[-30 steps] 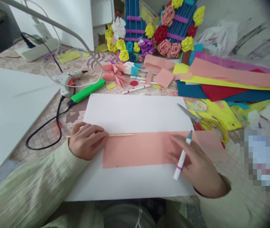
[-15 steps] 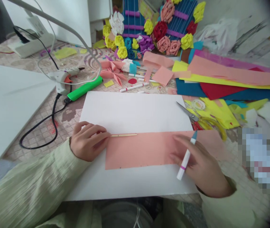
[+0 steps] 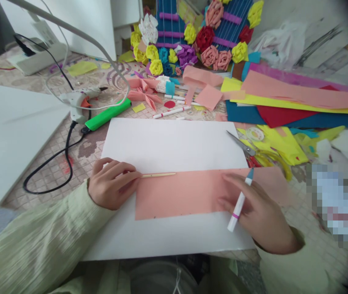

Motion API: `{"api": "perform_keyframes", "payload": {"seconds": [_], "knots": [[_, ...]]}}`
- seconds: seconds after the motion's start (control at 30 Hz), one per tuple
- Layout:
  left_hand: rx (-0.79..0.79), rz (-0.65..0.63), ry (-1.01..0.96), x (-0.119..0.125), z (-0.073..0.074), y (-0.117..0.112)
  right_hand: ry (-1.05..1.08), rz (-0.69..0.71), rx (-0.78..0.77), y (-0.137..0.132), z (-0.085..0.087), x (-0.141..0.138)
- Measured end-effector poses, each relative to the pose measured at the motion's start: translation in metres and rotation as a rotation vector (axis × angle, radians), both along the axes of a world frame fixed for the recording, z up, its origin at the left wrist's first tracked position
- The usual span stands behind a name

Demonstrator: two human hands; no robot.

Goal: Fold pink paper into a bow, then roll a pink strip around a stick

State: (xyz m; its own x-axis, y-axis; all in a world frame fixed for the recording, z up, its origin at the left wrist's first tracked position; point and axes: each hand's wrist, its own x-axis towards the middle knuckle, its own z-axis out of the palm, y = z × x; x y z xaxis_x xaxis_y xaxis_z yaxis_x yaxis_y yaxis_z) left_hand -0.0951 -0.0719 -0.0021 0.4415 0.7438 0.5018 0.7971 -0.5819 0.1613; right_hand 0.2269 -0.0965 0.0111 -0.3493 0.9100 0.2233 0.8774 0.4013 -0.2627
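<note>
A pink paper strip (image 3: 186,194) lies across a white board (image 3: 170,143) in front of me. My left hand (image 3: 111,183) is closed on a thin wooden stick (image 3: 158,174) that lies along the strip's upper left edge. My right hand (image 3: 258,212) rests on the strip's right part and holds a white marker with a teal cap (image 3: 239,202) between its fingers.
Scissors (image 3: 247,149) lie at the board's right edge on yellow scraps. A glue gun (image 3: 80,102) with black cord and a green tool (image 3: 108,115) lie at the left. Coloured paper sheets (image 3: 299,102), markers (image 3: 170,112) and a paper-flower piece (image 3: 192,41) fill the back.
Both hands stay in place on the strip; only the view has shifted slightly.
</note>
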Motion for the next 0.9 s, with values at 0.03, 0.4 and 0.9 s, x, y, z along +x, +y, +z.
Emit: {"api": "perform_keyframes", "payload": {"seconds": [0.03,0.4,0.9], "knots": [[-0.003,0.000,0.000,0.0000,-0.0001,-0.0003,-0.002,-0.004,-0.004,0.0000,0.0003,-0.0002],[-0.001,0.002,0.011,-0.0004,-0.0004,-0.0008,0.000,-0.031,-0.049,-0.0013,-0.0003,-0.0001],[0.049,-0.013,0.036,-0.0003,0.0029,-0.0003,0.007,-0.027,-0.046,0.0005,0.0016,-0.0024]]}}
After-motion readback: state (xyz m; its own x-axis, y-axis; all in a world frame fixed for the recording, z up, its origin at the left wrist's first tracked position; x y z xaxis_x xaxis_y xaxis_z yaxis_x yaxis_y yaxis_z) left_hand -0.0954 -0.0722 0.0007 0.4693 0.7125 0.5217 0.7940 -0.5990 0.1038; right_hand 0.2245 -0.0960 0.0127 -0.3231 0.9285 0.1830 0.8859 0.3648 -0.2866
